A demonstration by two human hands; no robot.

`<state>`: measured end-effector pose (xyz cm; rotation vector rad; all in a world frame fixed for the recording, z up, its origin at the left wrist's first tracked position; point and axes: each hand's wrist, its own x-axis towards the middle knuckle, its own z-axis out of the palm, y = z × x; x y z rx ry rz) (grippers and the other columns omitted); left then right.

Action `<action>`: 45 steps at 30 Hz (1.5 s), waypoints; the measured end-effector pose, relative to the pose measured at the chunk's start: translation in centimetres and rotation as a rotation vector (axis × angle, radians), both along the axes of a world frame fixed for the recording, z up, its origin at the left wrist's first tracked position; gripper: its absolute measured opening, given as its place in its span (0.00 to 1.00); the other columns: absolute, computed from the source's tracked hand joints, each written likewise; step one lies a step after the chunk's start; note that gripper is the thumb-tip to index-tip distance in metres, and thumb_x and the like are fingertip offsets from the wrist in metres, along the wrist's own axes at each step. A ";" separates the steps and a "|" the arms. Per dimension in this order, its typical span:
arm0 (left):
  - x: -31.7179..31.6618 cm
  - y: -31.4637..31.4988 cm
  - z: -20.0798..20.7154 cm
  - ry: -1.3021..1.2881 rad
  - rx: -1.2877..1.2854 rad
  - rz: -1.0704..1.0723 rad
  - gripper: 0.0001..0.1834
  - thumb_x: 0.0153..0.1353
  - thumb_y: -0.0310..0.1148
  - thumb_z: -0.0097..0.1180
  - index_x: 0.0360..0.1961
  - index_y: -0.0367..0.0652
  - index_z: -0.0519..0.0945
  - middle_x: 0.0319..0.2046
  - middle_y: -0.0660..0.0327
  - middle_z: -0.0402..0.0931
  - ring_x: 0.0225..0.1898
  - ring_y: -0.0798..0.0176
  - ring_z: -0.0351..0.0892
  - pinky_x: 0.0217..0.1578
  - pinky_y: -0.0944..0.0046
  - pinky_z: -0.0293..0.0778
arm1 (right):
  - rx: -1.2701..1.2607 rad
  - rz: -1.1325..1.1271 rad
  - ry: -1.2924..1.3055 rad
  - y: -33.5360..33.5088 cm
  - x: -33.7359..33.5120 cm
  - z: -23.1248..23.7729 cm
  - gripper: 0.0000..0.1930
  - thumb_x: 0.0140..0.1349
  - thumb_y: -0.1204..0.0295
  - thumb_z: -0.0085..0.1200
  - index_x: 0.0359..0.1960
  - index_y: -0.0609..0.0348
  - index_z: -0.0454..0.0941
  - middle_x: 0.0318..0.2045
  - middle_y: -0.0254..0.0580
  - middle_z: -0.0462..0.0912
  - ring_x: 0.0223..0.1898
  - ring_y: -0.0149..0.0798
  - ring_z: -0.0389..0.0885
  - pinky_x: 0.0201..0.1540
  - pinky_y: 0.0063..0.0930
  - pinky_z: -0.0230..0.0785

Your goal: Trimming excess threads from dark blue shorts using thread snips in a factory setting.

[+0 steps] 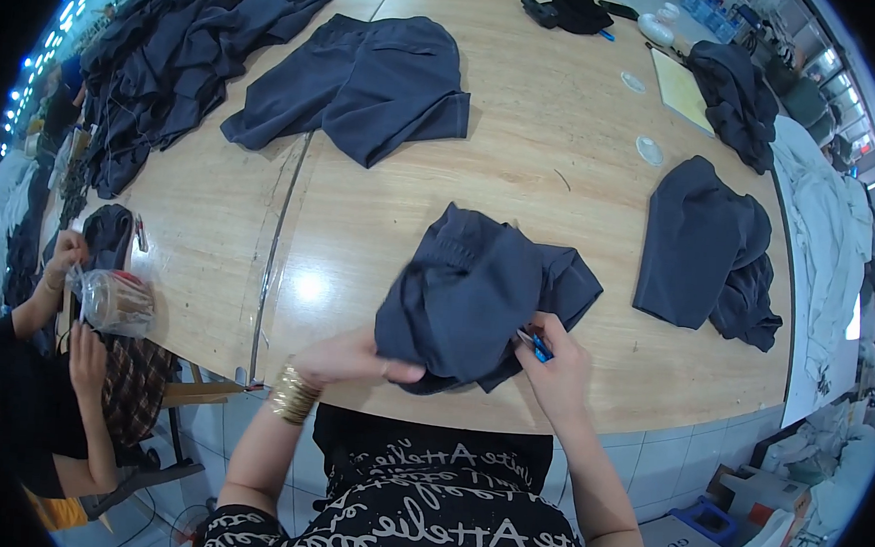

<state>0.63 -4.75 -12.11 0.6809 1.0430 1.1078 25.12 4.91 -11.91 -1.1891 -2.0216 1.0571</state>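
Note:
A bunched pair of dark grey shorts (471, 291) with a gathered waistband lies at the table's near edge, in front of me. My left hand (350, 356) grips its lower left side, thumb on top of the cloth and fingers hidden behind the fabric; the hand is slightly blurred. Closed around small blue-handled thread snips (537, 347), my right hand (560, 371) is at the lower right edge of the shorts. The snips' tips are close to the cloth; I cannot tell whether they touch a thread.
Another pair of shorts (364, 84) lies flat farther off, near a table seam. A folded dark garment (700, 244) is at right, a large dark clothing pile (185, 53) at far left. At left, a co-worker's hands (79, 322) are beside a plastic-wrapped bundle (118, 302).

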 end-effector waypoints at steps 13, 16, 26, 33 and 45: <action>0.5 9.7 1.9 1.015 0.554 -0.024 0.30 0.52 0.28 0.59 0.58 0.46 0.67 0.52 0.53 0.70 0.54 0.52 0.71 0.54 0.60 0.66 | -0.220 -0.137 0.244 5.1 -1.8 -0.4 0.11 0.52 0.82 0.54 0.38 0.62 0.75 0.28 0.35 0.78 0.26 0.26 0.73 0.32 0.26 0.67; 1.6 13.0 4.0 0.992 0.558 -0.112 0.35 0.48 0.24 0.57 0.60 0.48 0.63 0.54 0.49 0.66 0.52 0.48 0.72 0.53 0.58 0.68 | -0.632 -0.013 0.792 4.9 -2.9 8.1 0.06 0.53 0.79 0.56 0.32 0.63 0.75 0.24 0.32 0.76 0.27 0.25 0.70 0.31 0.21 0.64; -0.7 15.0 13.3 0.215 0.304 -0.435 0.15 0.60 0.23 0.52 0.49 0.32 0.74 0.46 0.58 0.77 0.47 0.69 0.75 0.52 0.70 0.69 | -0.167 0.243 0.137 10.3 4.7 14.5 0.10 0.54 0.70 0.61 0.34 0.60 0.75 0.20 0.25 0.70 0.17 0.21 0.61 0.21 0.17 0.55; -1.3 14.4 15.6 -0.242 0.231 -0.340 0.20 0.63 0.39 0.53 0.48 0.31 0.73 0.44 0.55 0.77 0.41 0.67 0.79 0.45 0.69 0.76 | -0.237 -0.119 0.621 9.3 4.5 17.6 0.12 0.57 0.69 0.60 0.39 0.59 0.74 0.20 0.22 0.72 0.12 0.15 0.59 0.14 0.10 0.50; -1.1 13.5 17.0 -0.123 0.224 -0.157 0.18 0.63 0.39 0.53 0.45 0.33 0.75 0.40 0.59 0.79 0.38 0.69 0.79 0.43 0.70 0.76 | -0.128 -0.156 0.505 8.2 5.0 19.8 0.15 0.52 0.68 0.65 0.38 0.59 0.76 0.22 0.23 0.73 0.16 0.14 0.63 0.14 0.10 0.46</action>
